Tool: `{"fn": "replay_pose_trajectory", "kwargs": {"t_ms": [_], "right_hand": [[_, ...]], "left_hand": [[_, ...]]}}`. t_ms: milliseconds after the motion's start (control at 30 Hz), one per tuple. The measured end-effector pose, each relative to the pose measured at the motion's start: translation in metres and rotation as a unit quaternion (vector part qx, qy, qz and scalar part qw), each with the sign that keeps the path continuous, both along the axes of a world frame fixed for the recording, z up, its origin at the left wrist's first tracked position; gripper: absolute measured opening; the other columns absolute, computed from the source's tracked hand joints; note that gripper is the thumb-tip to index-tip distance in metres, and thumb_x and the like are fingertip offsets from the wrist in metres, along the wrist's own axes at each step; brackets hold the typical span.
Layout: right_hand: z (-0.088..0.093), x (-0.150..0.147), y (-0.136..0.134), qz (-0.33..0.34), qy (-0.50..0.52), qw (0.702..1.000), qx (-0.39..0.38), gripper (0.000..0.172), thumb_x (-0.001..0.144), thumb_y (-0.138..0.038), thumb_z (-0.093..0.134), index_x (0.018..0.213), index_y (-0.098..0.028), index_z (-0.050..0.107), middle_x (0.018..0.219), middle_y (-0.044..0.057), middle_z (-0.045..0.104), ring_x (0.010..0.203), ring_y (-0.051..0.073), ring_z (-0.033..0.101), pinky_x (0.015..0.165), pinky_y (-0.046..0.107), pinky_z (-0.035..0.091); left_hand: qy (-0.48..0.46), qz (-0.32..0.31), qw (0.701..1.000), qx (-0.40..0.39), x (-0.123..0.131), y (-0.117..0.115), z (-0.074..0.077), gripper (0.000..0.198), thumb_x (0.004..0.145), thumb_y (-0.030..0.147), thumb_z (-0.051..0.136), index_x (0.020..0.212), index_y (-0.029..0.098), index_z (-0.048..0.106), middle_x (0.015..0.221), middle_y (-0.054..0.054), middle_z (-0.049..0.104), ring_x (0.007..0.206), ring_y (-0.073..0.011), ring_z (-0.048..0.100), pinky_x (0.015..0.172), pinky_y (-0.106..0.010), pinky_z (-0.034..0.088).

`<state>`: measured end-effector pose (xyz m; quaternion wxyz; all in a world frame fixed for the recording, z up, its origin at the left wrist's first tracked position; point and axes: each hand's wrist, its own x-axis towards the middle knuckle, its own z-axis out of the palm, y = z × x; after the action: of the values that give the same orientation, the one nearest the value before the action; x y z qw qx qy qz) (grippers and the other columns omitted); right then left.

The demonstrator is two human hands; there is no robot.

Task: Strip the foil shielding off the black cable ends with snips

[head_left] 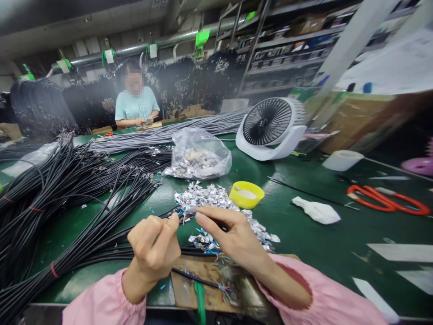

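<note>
In the head view my left hand [154,248] is closed, thumb pressed to forefinger, on what looks like a black cable [172,212]. Its stripped end lies in the gap between my hands. My right hand [230,230] is bent towards it, thumb and fingertips drawn together; whatever they pinch is too small to make out. Beneath and beyond my hands lies a pile of crumpled silver foil scraps [206,196] with blue bits. More black cables [125,253] run under my left wrist. One cable end with coloured wires [223,287] rests on a worn board [184,293].
Bundles of black cable [77,189] cover the left, grey cables [203,124] behind. A plastic bag of scraps [201,155], yellow dish [246,195], white fan [270,128] and orange-handled scissors [385,198] stand or lie on the green table [287,243]. A co-worker [137,106] sits opposite.
</note>
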<state>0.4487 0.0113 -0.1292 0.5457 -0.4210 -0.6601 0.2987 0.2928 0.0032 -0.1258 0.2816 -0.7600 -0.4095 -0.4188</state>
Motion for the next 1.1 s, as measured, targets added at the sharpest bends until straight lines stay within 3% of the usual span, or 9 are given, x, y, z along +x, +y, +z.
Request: {"fn": "replay_pose_trajectory", "kwargs": {"t_ms": [133, 300, 500, 667, 867, 1000, 1033, 1100], "right_hand": [[0.000, 0.000, 0.000, -0.003, -0.004, 1.000, -0.001, 0.020, 0.077, -0.030, 0.058, 0.076, -0.020, 0.075, 0.080, 0.005, 0.074, 0.071, 0.021, 0.069, 0.066, 0.030, 0.057], [0.002, 0.000, 0.000, -0.013, 0.011, 1.000, -0.006, 0.020, 0.077, -0.031, 0.058, 0.074, -0.020, 0.075, 0.078, 0.005, 0.073, 0.071, 0.021, 0.069, 0.066, 0.031, 0.057], [-0.001, 0.000, 0.001, -0.026, 0.015, 1.000, -0.002, 0.020, 0.077, -0.031, 0.058, 0.068, -0.019, 0.071, 0.072, 0.005, 0.072, 0.065, 0.019, 0.066, 0.062, 0.027, 0.053], [0.006, -0.001, 0.003, -0.025, 0.074, 0.996, -0.036, 0.030, 0.073, -0.046, 0.061, 0.065, -0.018, 0.059, 0.056, 0.001, 0.058, 0.050, 0.013, 0.053, 0.046, 0.022, 0.044], [0.009, -0.006, 0.005, 0.016, 0.120, 0.989, -0.080, 0.043, 0.063, -0.057, 0.069, 0.062, -0.018, 0.051, 0.054, -0.003, 0.043, 0.050, 0.010, 0.039, 0.047, 0.022, 0.035], [0.000, -0.010, 0.008, 0.129, 0.227, 0.948, -0.181, 0.049, 0.061, -0.063, 0.067, 0.068, -0.021, 0.044, 0.049, -0.010, 0.028, 0.040, 0.007, 0.023, 0.038, 0.021, 0.023], [-0.001, -0.011, 0.008, 0.144, 0.231, 0.945, -0.179, 0.047, 0.063, -0.063, 0.066, 0.068, -0.022, 0.043, 0.050, -0.009, 0.028, 0.040, 0.007, 0.022, 0.038, 0.021, 0.022], [-0.001, -0.012, 0.010, 0.114, 0.187, 0.969, -0.118, 0.041, 0.068, -0.057, 0.064, 0.067, -0.021, 0.045, 0.052, -0.007, 0.033, 0.044, 0.009, 0.028, 0.042, 0.023, 0.026]], "left_hand": [[-0.021, -0.025, 0.999, -0.011, 0.000, 0.000, 0.000, 0.031, 0.084, 0.008, 0.047, 0.062, 0.017, 0.066, 0.042, -0.001, 0.045, 0.042, -0.0113, 0.043, 0.044, -0.023, 0.032], [-0.071, -0.093, 0.993, -0.023, 0.002, 0.000, 0.000, 0.018, 0.083, 0.013, 0.053, 0.071, 0.015, 0.067, 0.056, -0.003, 0.061, 0.047, -0.0097, 0.050, 0.049, -0.021, 0.036], [-0.146, -0.116, 0.961, -0.204, 0.000, -0.001, 0.005, 0.030, 0.086, 0.014, 0.047, 0.060, 0.016, 0.062, 0.057, -0.001, 0.061, 0.053, -0.0100, 0.052, 0.052, -0.021, 0.037], [-0.206, -0.147, 0.936, -0.244, 0.002, 0.000, 0.003, 0.030, 0.087, 0.021, 0.049, 0.060, 0.016, 0.063, 0.055, -0.001, 0.058, 0.050, -0.0092, 0.051, 0.049, -0.020, 0.038], [-0.181, -0.187, 0.931, -0.256, 0.005, 0.004, -0.004, 0.022, 0.083, 0.019, 0.052, 0.067, 0.015, 0.065, 0.059, -0.002, 0.061, 0.051, -0.0098, 0.050, 0.051, -0.021, 0.038], [-0.252, -0.205, 0.870, -0.371, 0.003, 0.010, -0.003, 0.027, 0.085, 0.026, 0.050, 0.066, 0.016, 0.065, 0.060, -0.002, 0.059, 0.054, -0.0105, 0.051, 0.051, -0.021, 0.036], [-0.277, -0.213, 0.841, -0.414, 0.004, 0.011, -0.002, 0.030, 0.085, 0.029, 0.049, 0.063, 0.015, 0.064, 0.057, -0.001, 0.057, 0.052, -0.0101, 0.049, 0.049, -0.021, 0.034], [-0.325, -0.230, 0.771, -0.497, 0.004, 0.012, 0.001, 0.037, 0.083, 0.039, 0.049, 0.058, 0.014, 0.060, 0.051, 0.000, 0.052, 0.045, -0.0086, 0.042, 0.043, -0.020, 0.030]]}}
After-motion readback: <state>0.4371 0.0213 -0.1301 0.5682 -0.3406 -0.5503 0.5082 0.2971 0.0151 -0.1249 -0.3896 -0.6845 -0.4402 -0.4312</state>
